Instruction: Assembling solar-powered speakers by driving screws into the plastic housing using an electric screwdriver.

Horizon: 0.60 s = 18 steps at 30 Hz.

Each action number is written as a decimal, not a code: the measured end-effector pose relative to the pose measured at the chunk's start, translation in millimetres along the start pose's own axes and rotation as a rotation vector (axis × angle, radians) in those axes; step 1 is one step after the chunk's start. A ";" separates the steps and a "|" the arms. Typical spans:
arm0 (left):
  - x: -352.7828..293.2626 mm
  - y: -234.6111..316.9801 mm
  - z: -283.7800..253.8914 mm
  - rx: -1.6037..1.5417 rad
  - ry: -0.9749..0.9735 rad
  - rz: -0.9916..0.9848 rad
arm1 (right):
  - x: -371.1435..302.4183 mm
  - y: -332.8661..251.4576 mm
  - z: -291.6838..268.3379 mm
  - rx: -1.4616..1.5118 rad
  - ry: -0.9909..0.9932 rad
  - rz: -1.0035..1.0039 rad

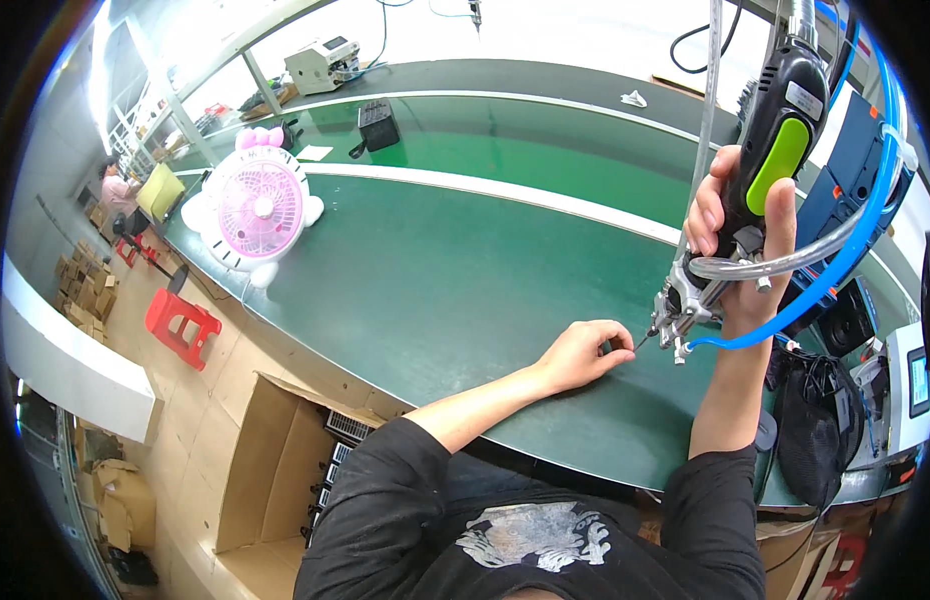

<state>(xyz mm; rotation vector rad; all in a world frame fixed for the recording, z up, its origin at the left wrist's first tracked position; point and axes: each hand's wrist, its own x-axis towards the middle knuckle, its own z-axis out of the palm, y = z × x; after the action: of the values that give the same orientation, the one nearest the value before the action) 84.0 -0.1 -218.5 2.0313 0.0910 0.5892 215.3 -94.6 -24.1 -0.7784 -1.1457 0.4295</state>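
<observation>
My right hand (713, 212) is wrapped round a black and green electric screwdriver (785, 130), held upright with its metal head (682, 298) pointing down and to the left. A clear hose and a blue air hose (835, 285) curve past my wrist from that head. Close to the screwdriver's tip, my left hand (588, 355) is low over the green workbench (435, 280), thumb and forefinger pinched together at the thin bit. Whether a small part sits between those fingertips is too small to tell.
A pink and white cartoon-shaped fan (260, 208) stands at the bench's left end. Beyond lies a green conveyor belt with a black box (378, 125). A black mesh bag (820, 425) and a white device (907, 388) are at right. An open carton (270, 470) and red stool (182, 325) stand left.
</observation>
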 end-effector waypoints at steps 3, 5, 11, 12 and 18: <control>-1.0 -0.2 0.7 -0.007 -0.005 0.007 | 0.4 0.2 -0.6 -0.033 0.004 -0.003; -1.7 0.6 0.5 0.017 -0.023 -0.037 | 0.1 0.9 -0.6 -0.019 -0.010 -0.002; -2.1 3.8 -2.4 -0.016 -0.042 -0.107 | -1.0 4.9 0.7 -0.052 0.000 0.026; -2.9 3.9 -3.0 -0.026 -0.037 -0.118 | -1.3 5.9 1.4 -0.050 -0.022 0.037; -5.3 1.6 -2.9 -0.030 -0.026 -0.090 | -1.7 6.8 6.0 0.028 -0.061 0.022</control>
<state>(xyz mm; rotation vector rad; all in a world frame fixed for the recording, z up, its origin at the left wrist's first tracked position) 77.7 -0.2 -217.9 1.9938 0.1560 0.5045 209.7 -89.2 -29.1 -0.7586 -1.1867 0.4891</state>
